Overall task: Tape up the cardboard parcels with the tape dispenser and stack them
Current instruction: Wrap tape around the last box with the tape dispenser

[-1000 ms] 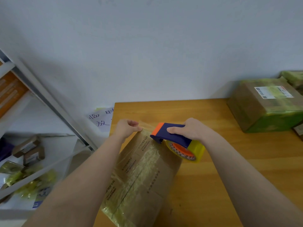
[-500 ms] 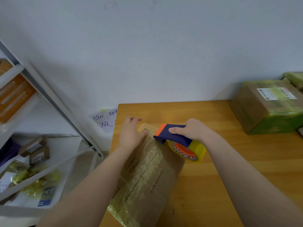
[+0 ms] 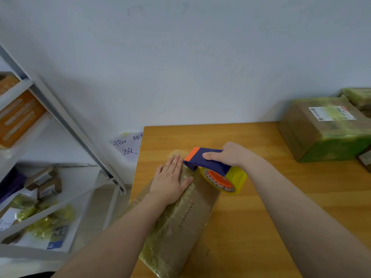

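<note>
Left hand, fingers straight, presses the cardboard parcel, right hand grips the tape dispenser: smooth the seemingly fresh tape strip firmly.

The table hides part of the handwritten note behind its far left corner. At its right end, taped parcels run off-frame, their shipping label too blurred to read.

Blue-orange tape dispenser rests on the long taped cardboard parcel.
</note>
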